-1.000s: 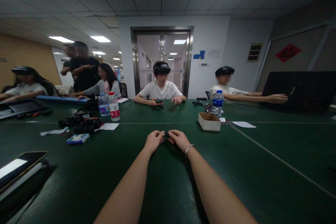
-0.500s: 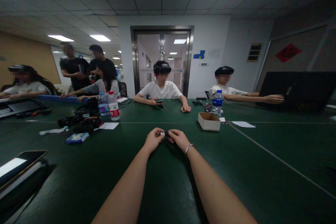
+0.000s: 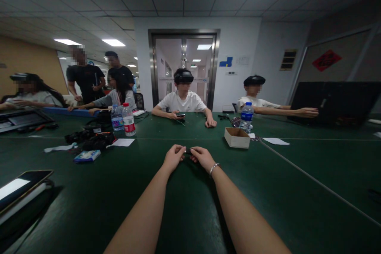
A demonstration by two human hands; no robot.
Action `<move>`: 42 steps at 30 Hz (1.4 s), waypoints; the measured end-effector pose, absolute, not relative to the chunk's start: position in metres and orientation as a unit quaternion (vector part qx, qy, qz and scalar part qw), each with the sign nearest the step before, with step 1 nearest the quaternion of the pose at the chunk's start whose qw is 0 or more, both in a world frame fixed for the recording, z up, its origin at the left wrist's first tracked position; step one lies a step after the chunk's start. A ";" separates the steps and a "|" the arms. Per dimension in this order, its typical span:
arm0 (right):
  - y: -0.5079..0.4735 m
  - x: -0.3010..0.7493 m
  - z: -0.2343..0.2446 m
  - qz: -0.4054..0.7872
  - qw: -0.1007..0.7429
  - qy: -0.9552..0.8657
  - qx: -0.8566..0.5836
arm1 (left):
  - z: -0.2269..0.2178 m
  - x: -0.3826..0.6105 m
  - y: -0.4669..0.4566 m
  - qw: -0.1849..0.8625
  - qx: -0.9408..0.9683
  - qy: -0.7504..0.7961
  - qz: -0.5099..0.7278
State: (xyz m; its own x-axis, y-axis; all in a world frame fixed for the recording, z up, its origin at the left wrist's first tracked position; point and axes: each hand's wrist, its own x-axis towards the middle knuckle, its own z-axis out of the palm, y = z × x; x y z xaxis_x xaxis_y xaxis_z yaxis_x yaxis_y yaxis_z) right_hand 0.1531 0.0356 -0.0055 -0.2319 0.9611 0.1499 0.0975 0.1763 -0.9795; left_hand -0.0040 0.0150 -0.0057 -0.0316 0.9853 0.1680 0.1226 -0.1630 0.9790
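Observation:
Just above the green table [image 3: 190,190], my two hands meet around a small black stick-like object [image 3: 188,151] with a light, silvery end. My left hand [image 3: 174,157] pinches its light end between thumb and fingertips. From the other side, my right hand [image 3: 203,158], with a silver bangle on the wrist, grips the black end. Fingers cover most of the object, so its exact kind is not clear.
An open cardboard box [image 3: 237,138] stands ahead to the right, beside a water bottle [image 3: 246,117]. Two bottles [image 3: 129,120], cameras [image 3: 98,141] and a blue packet [image 3: 87,156] are at left. A phone [image 3: 24,186] lies near left. A person [image 3: 183,101] sits opposite.
My left fingers have slid slightly right along the object, covering more of its silvery end. My right hand stays in place. At right, a person's hand and the black panel have shifted slightly left.

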 end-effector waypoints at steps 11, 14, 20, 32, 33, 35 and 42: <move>0.033 0.155 -0.003 0.476 0.450 -0.624 -0.425 | -0.009 -0.007 0.016 0.406 0.596 0.460 0.518; 0.033 0.155 -0.003 0.480 0.454 -0.620 -0.424 | -0.005 -0.006 0.013 0.392 0.606 0.451 0.525; 0.034 0.155 -0.004 0.485 0.457 -0.614 -0.423 | -0.003 -0.003 0.012 0.398 0.600 0.449 0.529; 0.033 0.157 -0.002 0.478 0.450 -0.623 -0.425 | 0.008 0.003 0.003 0.402 0.583 0.518 0.479; 0.032 0.158 -0.002 0.478 0.451 -0.622 -0.426 | 0.010 0.003 0.002 0.401 0.589 0.513 0.478; 0.032 0.158 -0.001 0.478 0.452 -0.621 -0.427 | 0.011 0.003 -0.001 0.402 0.597 0.501 0.481; 0.032 0.157 -0.001 0.484 0.460 -0.611 -0.426 | 0.008 0.002 0.001 0.393 0.608 0.477 0.499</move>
